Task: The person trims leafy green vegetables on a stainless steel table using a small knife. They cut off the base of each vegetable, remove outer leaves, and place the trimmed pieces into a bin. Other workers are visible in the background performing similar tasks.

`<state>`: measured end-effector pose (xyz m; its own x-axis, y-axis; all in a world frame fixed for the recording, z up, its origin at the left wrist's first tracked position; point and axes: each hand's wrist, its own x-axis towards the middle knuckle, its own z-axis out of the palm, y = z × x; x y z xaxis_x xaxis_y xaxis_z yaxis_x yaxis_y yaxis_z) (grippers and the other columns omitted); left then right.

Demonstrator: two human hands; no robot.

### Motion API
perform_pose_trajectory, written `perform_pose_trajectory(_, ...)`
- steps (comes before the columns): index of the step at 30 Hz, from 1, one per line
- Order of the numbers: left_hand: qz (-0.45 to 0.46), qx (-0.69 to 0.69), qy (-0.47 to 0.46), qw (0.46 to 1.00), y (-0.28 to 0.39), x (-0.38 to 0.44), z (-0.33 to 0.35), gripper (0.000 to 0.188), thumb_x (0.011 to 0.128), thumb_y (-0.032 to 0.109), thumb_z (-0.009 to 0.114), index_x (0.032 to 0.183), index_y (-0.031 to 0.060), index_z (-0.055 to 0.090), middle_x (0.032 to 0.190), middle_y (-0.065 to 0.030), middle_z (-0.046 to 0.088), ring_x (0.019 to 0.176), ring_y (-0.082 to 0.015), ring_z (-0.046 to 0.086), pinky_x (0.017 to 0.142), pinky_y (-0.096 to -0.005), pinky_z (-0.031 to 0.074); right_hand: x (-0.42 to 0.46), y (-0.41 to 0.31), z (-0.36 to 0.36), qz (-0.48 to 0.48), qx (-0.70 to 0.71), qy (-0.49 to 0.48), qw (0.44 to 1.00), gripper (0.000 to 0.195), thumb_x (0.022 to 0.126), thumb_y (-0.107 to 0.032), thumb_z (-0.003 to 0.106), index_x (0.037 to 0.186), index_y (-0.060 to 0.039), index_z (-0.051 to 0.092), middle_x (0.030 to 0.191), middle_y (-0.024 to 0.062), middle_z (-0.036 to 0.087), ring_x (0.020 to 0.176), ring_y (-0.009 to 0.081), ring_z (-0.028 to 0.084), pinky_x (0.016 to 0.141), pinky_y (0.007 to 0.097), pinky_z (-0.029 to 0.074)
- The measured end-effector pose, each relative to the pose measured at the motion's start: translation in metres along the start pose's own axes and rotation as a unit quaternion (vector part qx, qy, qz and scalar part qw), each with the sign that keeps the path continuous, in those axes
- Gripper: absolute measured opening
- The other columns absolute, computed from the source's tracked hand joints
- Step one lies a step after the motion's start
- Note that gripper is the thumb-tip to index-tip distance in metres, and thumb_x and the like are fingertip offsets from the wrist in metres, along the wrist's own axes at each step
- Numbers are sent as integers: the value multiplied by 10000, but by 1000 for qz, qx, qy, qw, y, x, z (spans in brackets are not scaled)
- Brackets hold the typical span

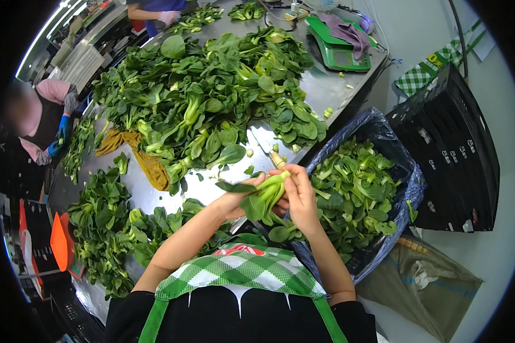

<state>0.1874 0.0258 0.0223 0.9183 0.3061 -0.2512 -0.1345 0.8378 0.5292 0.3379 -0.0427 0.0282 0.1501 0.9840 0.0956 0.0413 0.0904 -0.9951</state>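
Note:
Between my two hands is a head of bok choy (269, 196), its pale base pointing up and away from me and its leaves hanging toward my apron. My left hand (234, 203) holds it from the left, by the leaves and stalks. The fingers of my right hand (302, 196) pinch it near the base. Just beyond my right fingers, a knife with a wooden handle (277, 160) points away from me over the metal table (167, 202); whether it touches my fingers, I cannot tell. Small cut pieces of bok choy lie around the blade.
A large bok choy heap (214, 81) covers the table's far part; another pile (101, 227) lies left. At right stands a blue-lined bin (412, 188) of leaves, beside black crates (450, 158). A green scale (347, 55), a mustard cloth (148, 165) and two co-workers are farther off.

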Motion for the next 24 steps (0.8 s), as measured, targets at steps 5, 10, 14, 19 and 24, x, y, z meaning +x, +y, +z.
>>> perform_pose_trajectory(5, 55, 50, 50, 996, -1, -18, -14, 493, 841, 363, 485, 1146, -21, 433, 885, -106, 556, 793, -166, 558, 730, -275, 467, 14, 16, 8, -18, -87, 148, 985, 213, 836, -82, 465, 1030, 3, 451, 955, 155, 529, 896, 280, 514, 774, 343, 401)
perform_pose_trajectory(10, 109, 97, 112, 983, -4, -27, -22, 484, 822, 297, 538, 1165, -22, 413, 885, -66, 534, 797, -159, 552, 761, -285, 445, 12, 89, -11, 85, -483, 82, 868, 430, 757, -241, 601, 1055, 4, 411, 1018, 164, 442, 942, 324, 433, 796, 404, 360)
perform_pose_trajectory(14, 100, 251, 167, 948, -3, -30, -27, 388, 822, 234, 552, 1121, 5, 461, 910, -37, 533, 771, -119, 535, 726, -257, 433, 23, 108, 3, 20, -578, 79, 812, 504, 705, -295, 645, 1070, -25, 427, 983, 136, 460, 949, 290, 430, 820, 403, 321)
perform_pose_trajectory(19, 102, 343, 211, 910, -4, -28, -29, 321, 814, 209, 572, 1068, 29, 493, 908, -8, 519, 786, -70, 462, 721, -229, 392, 67, 140, 14, -11, -560, 52, 827, 416, 696, -270, 638, 984, -15, 478, 898, 115, 523, 873, 259, 499, 810, 376, 334)
perform_pose_trajectory(24, 160, 458, 278, 829, -8, -36, -46, 330, 849, 269, 517, 1035, 2, 461, 832, -65, 531, 758, -121, 459, 701, -256, 394, 61, 108, 11, 77, -426, 5, 901, 242, 810, -198, 439, 894, 26, 477, 824, 211, 543, 763, 364, 532, 663, 422, 409)
